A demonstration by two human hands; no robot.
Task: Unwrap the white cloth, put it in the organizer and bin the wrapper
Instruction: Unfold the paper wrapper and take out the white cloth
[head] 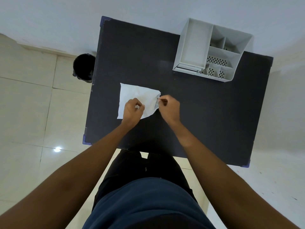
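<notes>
Pinching white packet [138,96]: left hand [132,111], right hand [169,107].

A dark rectangular bench [206,113] with blue protectors on its corners stands against a plain pale wall [148,7]. Large glossy cream tiles cover the floor [24,113], their grout lines dark, and a bright ceiling light is mirrored as a small white spot [57,149] on the tiles left of the bench.

Soft dim light; floor [24,113] glare; edges warped.
</notes>
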